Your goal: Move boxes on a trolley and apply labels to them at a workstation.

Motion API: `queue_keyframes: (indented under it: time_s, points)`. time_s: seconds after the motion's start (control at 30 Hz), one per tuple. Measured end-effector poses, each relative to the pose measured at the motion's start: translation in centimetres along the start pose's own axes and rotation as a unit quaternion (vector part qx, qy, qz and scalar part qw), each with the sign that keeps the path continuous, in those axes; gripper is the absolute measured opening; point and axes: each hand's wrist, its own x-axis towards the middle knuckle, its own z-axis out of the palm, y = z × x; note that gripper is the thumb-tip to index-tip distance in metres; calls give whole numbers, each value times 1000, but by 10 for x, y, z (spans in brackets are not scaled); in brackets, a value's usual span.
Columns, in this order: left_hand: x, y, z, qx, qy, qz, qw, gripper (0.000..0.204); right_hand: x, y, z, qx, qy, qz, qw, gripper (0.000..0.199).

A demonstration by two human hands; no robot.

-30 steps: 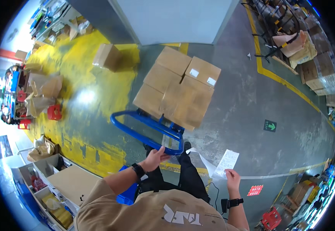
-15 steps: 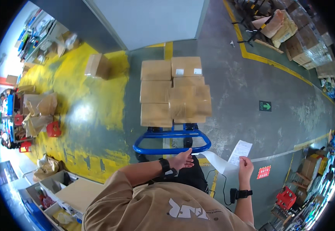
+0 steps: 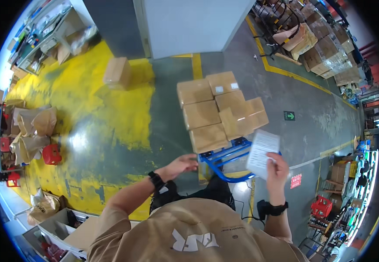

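My right hand [image 3: 277, 171] pinches a white printed paper sheet [image 3: 263, 150] between thumb and fingers, held up over the right side of the blue cart handle [image 3: 233, 178]. My left hand [image 3: 180, 167] is empty, its fingers stretched out toward the left end of that handle; whether they touch it I cannot tell. Beyond the handle, several brown cardboard boxes [image 3: 201, 115] sit grouped on the cart, hiding most of its deck. White labels show on one far box [image 3: 222, 83].
A lone cardboard box [image 3: 117, 73] stands on the yellow-painted floor. Red stools [image 3: 52, 154] and paper bags are at the left. Open bins [image 3: 61, 222] lie at lower left. Wrapped boxes [image 3: 322, 52] are stacked at far right. A pale door [image 3: 185, 28] is ahead.
My left hand has let go of the paper and moved left. My right hand has lifted the paper, which no longer stretches between both hands. The cart now stands at an angle.
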Motion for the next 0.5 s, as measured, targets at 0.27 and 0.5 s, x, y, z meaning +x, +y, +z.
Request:
queue_keyframes:
  time_s: [0.27,0.5]
  points:
    - [-105,153,64,99,-74,243,962,51,-30,-83,127,173,-117,-63,976,19]
    - [-98,224,38,397,2,233,888,39,5,-97,191,381,-142,19,913,26]
